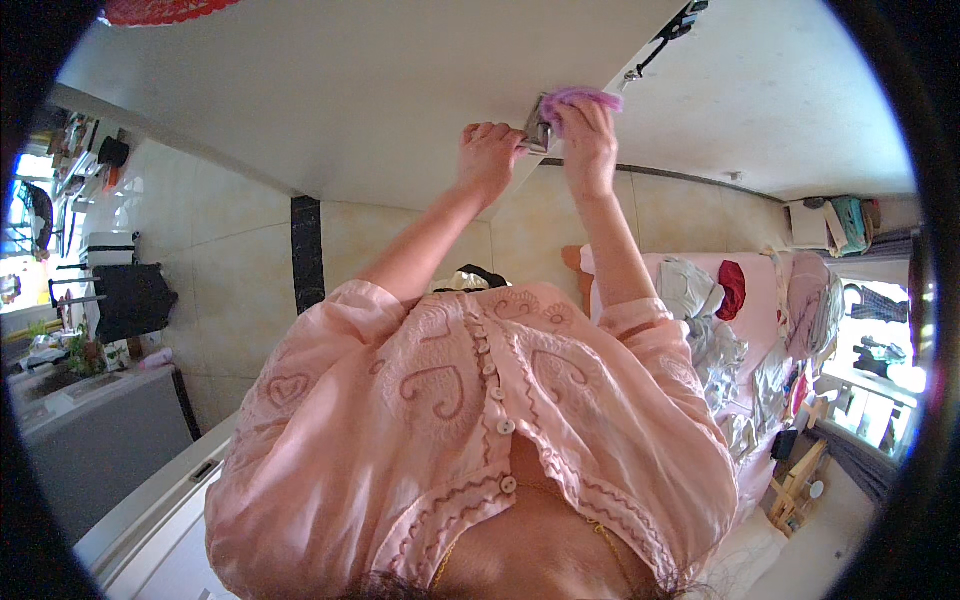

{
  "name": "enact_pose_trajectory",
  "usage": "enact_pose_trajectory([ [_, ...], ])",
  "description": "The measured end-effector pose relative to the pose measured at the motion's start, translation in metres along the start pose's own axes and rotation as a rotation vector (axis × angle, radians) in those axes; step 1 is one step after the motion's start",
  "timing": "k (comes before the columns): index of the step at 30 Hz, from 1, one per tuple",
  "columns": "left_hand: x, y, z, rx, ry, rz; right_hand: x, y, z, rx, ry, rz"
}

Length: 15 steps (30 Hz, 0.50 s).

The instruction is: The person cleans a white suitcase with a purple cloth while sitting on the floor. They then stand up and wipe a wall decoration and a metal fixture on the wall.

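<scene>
Purple crumpled cloth (pixel 583 98), one, clamped in right hand (pixel 588 140) against metal hinge (pixel 540 128); left hand (pixel 488 152) gripped white panel edge (pixel 300 90). Open wall below.

No packages, labels, signs or screens can be made out.

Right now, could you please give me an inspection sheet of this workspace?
Surface: pale flat panel, the hands at its edge.
Job's things: purple cloth; small metal fitting on the panel edge.
Clutter: clothes heaped on a pink bed.
Hands: left hand grips the panel edge by the fitting; right hand presses the purple cloth to it.
Cables: nothing seen.
Surroundings: tiled wall, black bag, bright window.
</scene>
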State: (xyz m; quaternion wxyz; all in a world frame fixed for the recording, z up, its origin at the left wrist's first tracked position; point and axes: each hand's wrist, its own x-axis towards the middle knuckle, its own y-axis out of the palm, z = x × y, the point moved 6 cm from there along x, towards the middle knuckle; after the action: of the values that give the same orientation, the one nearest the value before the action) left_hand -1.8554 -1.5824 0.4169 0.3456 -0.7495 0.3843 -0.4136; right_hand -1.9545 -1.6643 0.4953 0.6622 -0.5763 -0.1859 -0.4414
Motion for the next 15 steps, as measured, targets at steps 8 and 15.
enact_pose_trajectory([
  [8,0.000,0.003,0.013,-0.107,0.046,-0.037,0.012,-0.010,-0.006,0.462,0.323,0.034],
  [15,0.008,-0.054,0.013,-0.988,-0.191,-0.247,-0.008,-0.002,-0.008,1.522,0.984,0.001],
])
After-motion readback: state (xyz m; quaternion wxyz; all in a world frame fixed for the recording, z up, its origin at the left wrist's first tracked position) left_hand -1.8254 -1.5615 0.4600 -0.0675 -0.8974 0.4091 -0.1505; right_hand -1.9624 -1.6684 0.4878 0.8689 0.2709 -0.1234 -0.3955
